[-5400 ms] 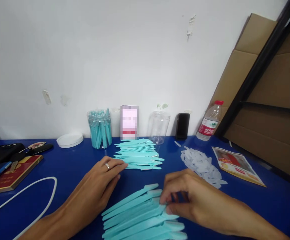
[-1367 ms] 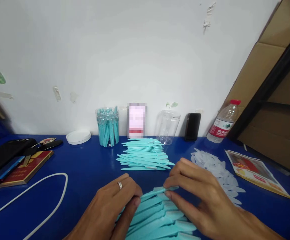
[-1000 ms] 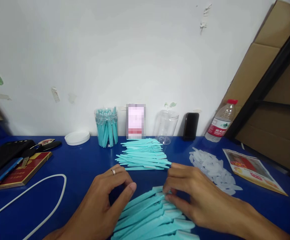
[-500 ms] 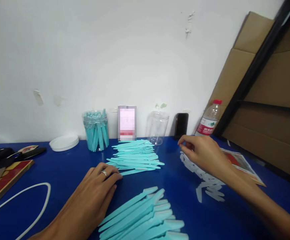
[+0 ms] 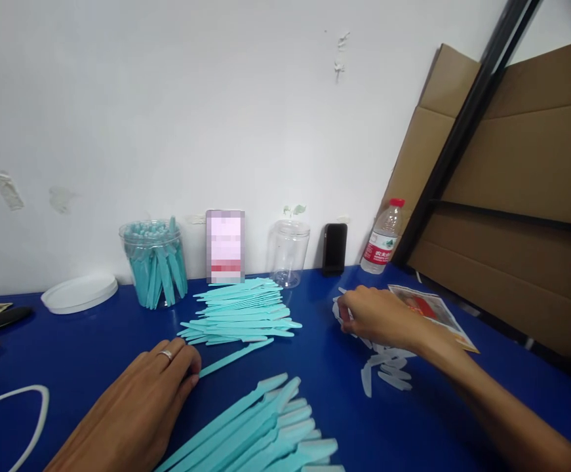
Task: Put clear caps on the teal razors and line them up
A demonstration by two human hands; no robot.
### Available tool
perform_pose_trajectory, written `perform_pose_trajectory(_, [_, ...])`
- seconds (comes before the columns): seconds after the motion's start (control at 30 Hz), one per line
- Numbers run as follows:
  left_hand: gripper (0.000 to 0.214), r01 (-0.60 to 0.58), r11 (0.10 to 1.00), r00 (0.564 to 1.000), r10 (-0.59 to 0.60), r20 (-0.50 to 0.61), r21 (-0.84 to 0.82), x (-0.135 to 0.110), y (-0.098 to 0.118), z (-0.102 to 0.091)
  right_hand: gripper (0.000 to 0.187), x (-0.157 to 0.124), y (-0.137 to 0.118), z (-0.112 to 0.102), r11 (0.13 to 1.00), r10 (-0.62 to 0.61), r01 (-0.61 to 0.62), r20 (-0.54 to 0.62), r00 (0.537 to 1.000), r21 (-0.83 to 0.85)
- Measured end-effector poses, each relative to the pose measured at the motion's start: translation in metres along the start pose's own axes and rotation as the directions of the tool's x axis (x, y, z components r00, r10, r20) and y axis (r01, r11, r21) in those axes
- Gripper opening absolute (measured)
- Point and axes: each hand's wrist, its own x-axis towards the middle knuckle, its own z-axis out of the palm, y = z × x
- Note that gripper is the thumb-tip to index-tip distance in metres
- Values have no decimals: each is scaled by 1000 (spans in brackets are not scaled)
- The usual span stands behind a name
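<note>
My left hand point(image 5: 137, 396), with a ring on one finger, pinches the handle end of a turquoise eyebrow razor point(image 5: 238, 356); its blade end points right and away. Over the scattered translucent blade covers point(image 5: 392, 368), my right hand point(image 5: 378, 316) is lowered with fingers curled together. Whether a cover is between those fingertips is hidden. Beyond the held razor lies a flat pile of turquoise razors point(image 5: 246, 311), mostly side by side. Another heap of razors point(image 5: 260, 426), blade ends to the right, spreads at the near edge of the view.
Along the wall stand a clear jar full of razors point(image 5: 160, 269), a lit screen point(image 5: 225, 246), a clear empty jar point(image 5: 290, 252), a black phone point(image 5: 334, 249) and a water bottle point(image 5: 382, 239). A white lid point(image 5: 79, 292) and white cable point(image 5: 42, 419) lie left, a printed packet point(image 5: 433, 314) right.
My left hand has drawn one razor from the far pile toward me. My right hand has come down onto the blade covers. The view has turned slightly right.
</note>
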Motion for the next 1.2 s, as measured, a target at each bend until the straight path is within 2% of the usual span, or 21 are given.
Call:
perform_pose_trajectory(0.1, [29,45,999,996,-45,82,-1,1,4,-5,17,0,-4,5,998,-30,26,-76,997,-66])
perform_pose_trajectory(0.2, [28,133,989,985,-124,120,-69,1,9,-12,18,2,-6,7,997,-16,3,-151,988,-81])
perform_pose_trajectory(0.27, [25,183,975,978,-167,123,-127,0,13,-15,15,4,-8,5,999,18,-9,-197,980,42])
perform_pose_trajectory(0.3, [25,203,968,974,-184,132,-150,-1,15,-16,14,5,-10,3,984,30,5,-195,980,178])
perform_pose_trajectory(0.33, [25,228,958,969,-206,139,-174,-1,18,-16,12,5,-12,1,935,31,33,-175,984,353])
perform_pose_trajectory(0.37, [27,258,945,962,-231,147,-202,-2,20,-16,11,5,-16,-1,840,12,66,-140,990,539])
perform_pose_trajectory(0.4, [30,290,927,953,-256,163,-237,-2,22,-15,11,4,-21,-3,706,-24,92,-106,994,702])
perform_pose_trajectory(0.47, [35,347,886,932,-289,217,-307,-3,25,-14,15,0,-31,-6,438,-99,113,-77,992,892])
perform_pose_trajectory(0.5, [36,366,869,923,-293,248,-334,-3,27,-13,19,-2,-37,-6,348,-124,120,-81,989,930])
perform_pose_trajectory(0.57, [37,386,852,909,-287,303,-353,-4,29,-12,25,-6,-47,-4,249,-150,125,-89,985,961])
perform_pose_trajectory(0.7, [37,392,851,899,-274,342,-350,-6,33,-14,28,-11,-60,1,132,-183,111,-86,979,985])
perform_pose_trajectory(0.8, [36,395,856,896,-279,346,-334,-5,34,-17,26,-12,-62,1,81,-183,114,-98,978,990])
perform_pose_trajectory(0.97, [32,355,890,911,-259,322,-287,-5,36,-19,25,-13,-63,1,81,-182,95,-79,980,992])
perform_pose_trajectory(1.1, [25,301,906,947,-248,205,-298,-7,35,-17,27,-13,-64,3,77,-165,105,-92,982,991])
perform_pose_trajectory(1.2, [21,281,910,959,-253,131,-303,-8,34,-16,29,-13,-64,3,74,-151,113,-101,983,991])
